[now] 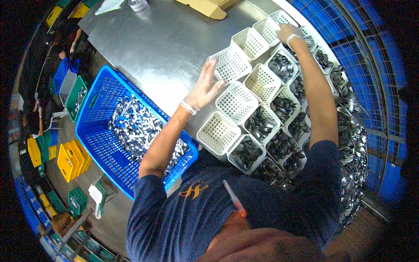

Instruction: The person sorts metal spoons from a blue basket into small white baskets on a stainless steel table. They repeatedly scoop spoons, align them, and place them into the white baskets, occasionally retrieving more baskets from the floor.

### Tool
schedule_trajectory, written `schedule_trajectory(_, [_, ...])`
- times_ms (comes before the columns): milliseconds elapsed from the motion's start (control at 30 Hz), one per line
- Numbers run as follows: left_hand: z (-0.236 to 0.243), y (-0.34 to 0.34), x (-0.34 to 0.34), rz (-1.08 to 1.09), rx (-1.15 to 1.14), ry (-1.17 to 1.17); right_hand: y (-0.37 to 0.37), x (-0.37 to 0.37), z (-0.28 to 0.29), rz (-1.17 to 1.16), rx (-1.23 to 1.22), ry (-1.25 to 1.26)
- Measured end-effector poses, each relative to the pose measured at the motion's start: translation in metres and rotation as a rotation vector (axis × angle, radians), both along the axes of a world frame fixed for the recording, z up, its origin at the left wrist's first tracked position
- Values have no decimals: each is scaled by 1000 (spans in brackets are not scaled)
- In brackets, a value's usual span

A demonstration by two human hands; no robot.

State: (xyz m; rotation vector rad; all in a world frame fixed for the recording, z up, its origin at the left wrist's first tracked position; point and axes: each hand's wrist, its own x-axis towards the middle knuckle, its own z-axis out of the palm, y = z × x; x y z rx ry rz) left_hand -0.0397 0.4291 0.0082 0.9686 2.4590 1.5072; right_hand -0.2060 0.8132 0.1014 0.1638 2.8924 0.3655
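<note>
The left hand (pixel 204 88), spread wide, is against a white basket (pixel 232 64); the right hand (pixel 290 32) (its grip I cannot tell) is near a second basket (pixel 266 32)

Blue crate (pixel 97 126): holds a heap of loose metal cutlery (pixel 133 124).
Left grip (pixel 205 87): right of the blue crate, gloved, thumb and fingers spread against an empty white basket (pixel 231 65).
Right grip (pixel 288 32): farther right of the blue crate, gloved, among the far baskets, fingertips hidden.
Filled baskets (pixel 234 150): right of the blue crate, packed close together.
Yellow crates (pixel 70 162): left of the blue crate.
</note>
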Motion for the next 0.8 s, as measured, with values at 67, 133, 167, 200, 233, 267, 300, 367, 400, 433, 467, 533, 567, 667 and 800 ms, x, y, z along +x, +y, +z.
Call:
schedule_trajectory(67, [-1,-1,-2,17,66,-29,5,-4,-1,42,-1,44])
schedule_trajectory(133, [-1,-9,0,41,73,-27,-2,-7,7,57,-23,14])
schedule_trajectory(167, [2,-13,3,48,57,-14,-3,-7,9,45,-48,-2])
schedule_trajectory(200, [5,-18,7,55,42,-2,-2,0,10,55,-68,43])
schedule_trajectory(233, [8,-22,11,65,32,-9,1,8,11,63,-88,87])
schedule_trajectory(267, [10,-27,14,84,44,-57,-3,11,11,86,-118,139])
schedule_trajectory(300, [10,-29,15,101,58,-105,-5,14,11,106,-148,190])
schedule_trajectory(367, [7,-21,13,167,70,-203,-8,24,12,132,-183,216])
schedule_trajectory(400, [4,-15,2,158,72,-178,-7,28,13,139,-192,233])
schedule_trajectory(433, [1,-6,-15,148,78,-157,-7,34,13,220,-229,351])
schedule_trajectory(467, [-2,2,-32,143,85,-138,-11,41,20,248,-288,362])
schedule_trajectory(533, [3,16,-82,129,142,-160,-29,62,36,305,-400,388])
schedule_trajectory(567, [2,14,-97,127,147,-196,-53,86,50,329,-470,387])
schedule_trajectory(667, [4,33,-135,74,142,-265,-81,164,87,427,-552,394])
schedule_trajectory(800, [32,70,-111,-207,88,-556,-56,287,116,323,-506,407])
